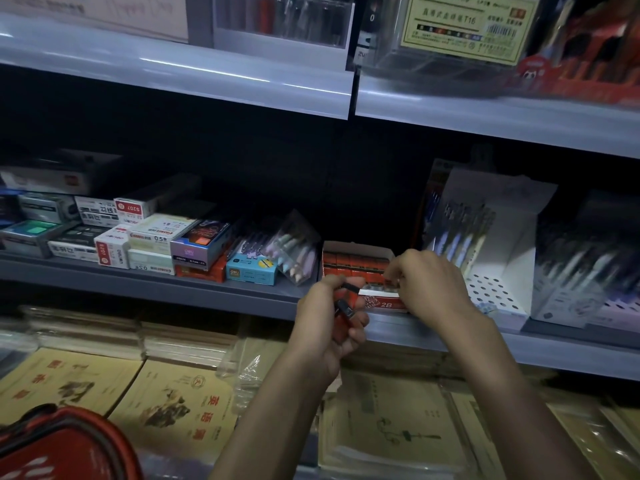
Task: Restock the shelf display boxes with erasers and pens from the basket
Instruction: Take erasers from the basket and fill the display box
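Observation:
A red and white eraser display box (379, 301) marked 2B stands on the middle shelf, filled with rows of red and black erasers (353, 263). My left hand (332, 317) grips a few of these erasers (346, 308) just in front of the box's left corner. My right hand (429, 285) hovers over the box's right front part, its fingers curled down and pinching an eraser at the box's front row. The red basket (59, 445) shows at the bottom left corner. White pen display boxes (498, 258) with pens stand right of the eraser box.
Small stationery boxes (138, 244) and a clear pen pack (294, 254) crowd the middle shelf to the left. Wrapped notebooks (173, 407) lie flat on the lower shelf under my arms. An upper shelf edge (242, 84) overhangs above.

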